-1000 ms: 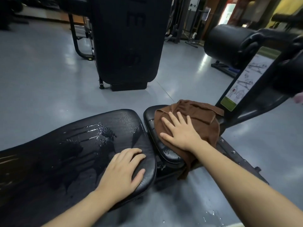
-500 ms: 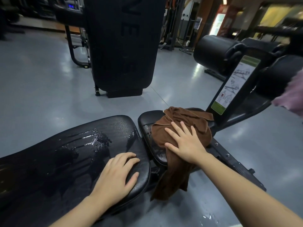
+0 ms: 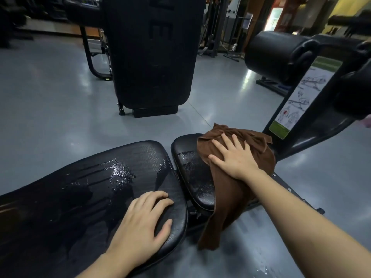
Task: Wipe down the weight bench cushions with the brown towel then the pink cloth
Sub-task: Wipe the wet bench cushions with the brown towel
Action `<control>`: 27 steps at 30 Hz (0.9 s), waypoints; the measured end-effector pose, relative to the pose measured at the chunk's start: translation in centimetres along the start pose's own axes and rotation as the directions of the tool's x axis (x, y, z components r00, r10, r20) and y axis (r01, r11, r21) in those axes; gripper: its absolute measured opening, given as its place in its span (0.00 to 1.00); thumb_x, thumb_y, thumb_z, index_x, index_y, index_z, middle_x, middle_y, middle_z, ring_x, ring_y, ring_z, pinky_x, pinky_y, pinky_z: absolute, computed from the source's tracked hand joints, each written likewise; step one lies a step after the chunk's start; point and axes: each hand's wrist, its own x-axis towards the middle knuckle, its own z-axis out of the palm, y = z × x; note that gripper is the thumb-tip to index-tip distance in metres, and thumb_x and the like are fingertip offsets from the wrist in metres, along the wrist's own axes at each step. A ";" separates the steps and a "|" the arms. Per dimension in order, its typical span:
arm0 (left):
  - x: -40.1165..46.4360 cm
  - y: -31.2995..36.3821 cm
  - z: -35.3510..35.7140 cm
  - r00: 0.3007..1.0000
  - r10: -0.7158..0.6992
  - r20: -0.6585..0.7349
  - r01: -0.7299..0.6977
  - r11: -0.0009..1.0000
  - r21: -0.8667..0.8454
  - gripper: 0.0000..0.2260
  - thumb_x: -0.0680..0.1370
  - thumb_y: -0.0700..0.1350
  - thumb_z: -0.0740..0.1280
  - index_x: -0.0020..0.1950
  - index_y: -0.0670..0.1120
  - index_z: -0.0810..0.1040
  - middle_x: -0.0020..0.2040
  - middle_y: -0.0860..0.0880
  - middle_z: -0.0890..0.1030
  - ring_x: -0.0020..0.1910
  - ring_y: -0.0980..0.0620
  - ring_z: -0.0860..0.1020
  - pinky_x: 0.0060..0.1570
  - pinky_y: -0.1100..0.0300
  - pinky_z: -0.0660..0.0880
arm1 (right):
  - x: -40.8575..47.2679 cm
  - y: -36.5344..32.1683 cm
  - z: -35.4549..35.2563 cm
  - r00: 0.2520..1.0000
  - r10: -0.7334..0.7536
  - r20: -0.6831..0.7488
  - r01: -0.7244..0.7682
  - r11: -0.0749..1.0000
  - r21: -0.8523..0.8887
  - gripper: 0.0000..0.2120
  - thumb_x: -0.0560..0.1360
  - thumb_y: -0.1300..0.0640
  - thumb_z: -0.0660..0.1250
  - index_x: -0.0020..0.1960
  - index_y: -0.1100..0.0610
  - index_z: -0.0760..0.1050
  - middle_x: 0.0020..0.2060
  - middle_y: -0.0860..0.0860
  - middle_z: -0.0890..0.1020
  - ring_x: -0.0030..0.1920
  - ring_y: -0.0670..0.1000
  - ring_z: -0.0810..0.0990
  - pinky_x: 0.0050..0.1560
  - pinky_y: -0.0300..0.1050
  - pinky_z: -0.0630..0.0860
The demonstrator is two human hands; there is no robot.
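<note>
The brown towel (image 3: pixel 236 189) slides back up the seat cushion (image 3: pixel 192 177), flat under the right hand (image 3: pixel 236 159), fingers straight, a tail dangling below the wrist. Left hand (image 3: pixel 142 223) rests open on the wet back cushion (image 3: pixel 84 193).

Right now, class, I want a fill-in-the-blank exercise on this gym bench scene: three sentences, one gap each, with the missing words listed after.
1. The right hand presses a towel whose colour is ____.
2. The left hand rests flat on the long cushion, holding ____.
3. The towel lies on the small seat cushion, one end hanging toward the ____.

Missing words: brown; nothing; floor
</note>
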 end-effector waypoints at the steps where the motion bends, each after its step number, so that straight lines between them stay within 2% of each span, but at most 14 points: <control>1: 0.0 0.1 0.0 1.000 -0.003 0.003 0.003 1.000 0.001 0.17 0.77 0.55 0.65 0.64 0.55 0.76 0.66 0.59 0.72 0.67 0.56 0.70 0.65 0.61 0.62 | 0.1 -0.2 -0.1 1.000 0.006 0.022 -0.006 1.000 -0.009 0.34 0.78 0.28 0.42 0.81 0.39 0.45 0.82 0.49 0.42 0.81 0.58 0.40 0.78 0.66 0.43; 5: 0.0 0.1 -0.2 1.000 -0.003 0.008 0.003 1.000 -0.003 0.16 0.76 0.55 0.65 0.64 0.55 0.76 0.66 0.59 0.72 0.67 0.57 0.70 0.66 0.62 0.62 | -0.6 -1.3 -0.4 0.997 -0.025 0.074 0.028 0.999 -0.039 0.37 0.77 0.27 0.39 0.82 0.41 0.42 0.82 0.51 0.40 0.81 0.59 0.38 0.77 0.68 0.40; 10: 0.0 0.2 -0.3 1.000 -0.010 0.005 0.010 1.000 0.001 0.16 0.77 0.56 0.64 0.64 0.56 0.76 0.65 0.60 0.72 0.67 0.56 0.71 0.65 0.62 0.62 | -4.2 -3.8 0.5 0.985 -0.161 0.062 0.165 0.984 -0.070 0.43 0.69 0.26 0.29 0.82 0.42 0.41 0.82 0.51 0.40 0.81 0.59 0.38 0.77 0.68 0.40; 18: -0.1 0.3 -0.3 1.000 -0.026 -0.012 0.026 1.000 0.001 0.16 0.76 0.55 0.65 0.63 0.55 0.77 0.65 0.58 0.73 0.66 0.55 0.72 0.64 0.61 0.64 | -8.0 -5.4 1.7 0.939 -0.344 -0.014 0.342 0.936 -0.087 0.35 0.78 0.32 0.38 0.82 0.44 0.47 0.82 0.51 0.45 0.81 0.60 0.42 0.76 0.69 0.43; 27: 0.1 0.4 -0.3 1.000 -0.016 -0.013 0.016 1.000 0.001 0.16 0.76 0.55 0.66 0.63 0.54 0.77 0.64 0.57 0.74 0.66 0.54 0.72 0.64 0.60 0.64 | -5.1 -6.3 0.8 0.927 -0.375 0.018 0.375 0.924 -0.080 0.38 0.74 0.29 0.37 0.81 0.40 0.48 0.82 0.48 0.45 0.81 0.59 0.43 0.77 0.67 0.44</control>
